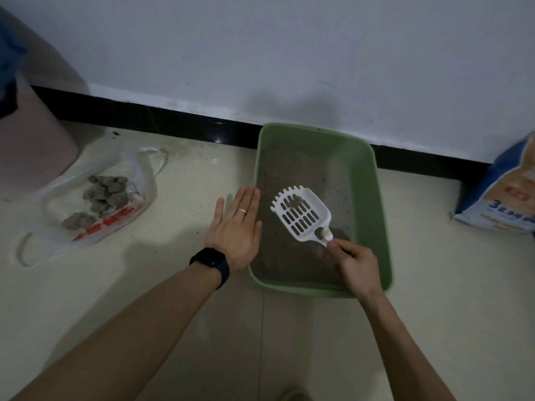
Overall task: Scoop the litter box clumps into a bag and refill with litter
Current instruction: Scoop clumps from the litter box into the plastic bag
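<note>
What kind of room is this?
Probably a home, in a corner kept for a cat: tiled floor against a plain wall, a green litter box, and a litter sack.

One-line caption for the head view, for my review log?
Right hand holds a white scoop over the green litter box; open left hand beside it, clumps in the plastic bag.

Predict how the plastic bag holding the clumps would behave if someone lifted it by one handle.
The plastic bag lies flat and crumpled, so it is probably floppy. The clumps would likely slide to the bottom. Lifted by one handle, its mouth may gape and spill.
</note>
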`<action>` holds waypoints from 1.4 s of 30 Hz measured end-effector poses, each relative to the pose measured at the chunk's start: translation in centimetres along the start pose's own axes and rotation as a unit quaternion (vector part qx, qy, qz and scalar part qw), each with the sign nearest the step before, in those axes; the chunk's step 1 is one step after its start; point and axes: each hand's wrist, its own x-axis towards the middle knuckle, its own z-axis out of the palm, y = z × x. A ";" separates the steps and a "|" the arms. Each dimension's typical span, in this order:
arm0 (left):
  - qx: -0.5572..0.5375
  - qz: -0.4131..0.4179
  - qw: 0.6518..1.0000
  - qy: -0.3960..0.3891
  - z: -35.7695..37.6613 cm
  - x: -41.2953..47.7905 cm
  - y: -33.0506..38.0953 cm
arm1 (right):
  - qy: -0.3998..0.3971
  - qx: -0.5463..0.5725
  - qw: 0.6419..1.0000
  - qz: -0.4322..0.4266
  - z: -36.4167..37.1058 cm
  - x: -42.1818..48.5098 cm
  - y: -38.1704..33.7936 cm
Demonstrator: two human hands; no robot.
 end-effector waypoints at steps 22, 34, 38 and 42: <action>0.083 -0.097 0.990 -0.051 -5.5 -3.3 -13.5 | -0.035 0.006 0.998 -0.061 6.2 -2.5 -9.9; -0.041 -0.302 0.949 -0.080 -7.1 -10.2 -28.7 | -0.116 -0.217 0.943 -0.224 21.5 -4.2 -21.0; -0.060 -0.318 0.939 -0.120 -6.1 -11.2 -29.8 | -0.076 -0.444 0.811 -0.374 24.8 -4.4 -22.0; -0.068 -0.336 0.932 -0.117 -6.0 -10.5 -28.6 | -0.014 -0.462 0.751 -0.472 25.7 -4.4 -22.0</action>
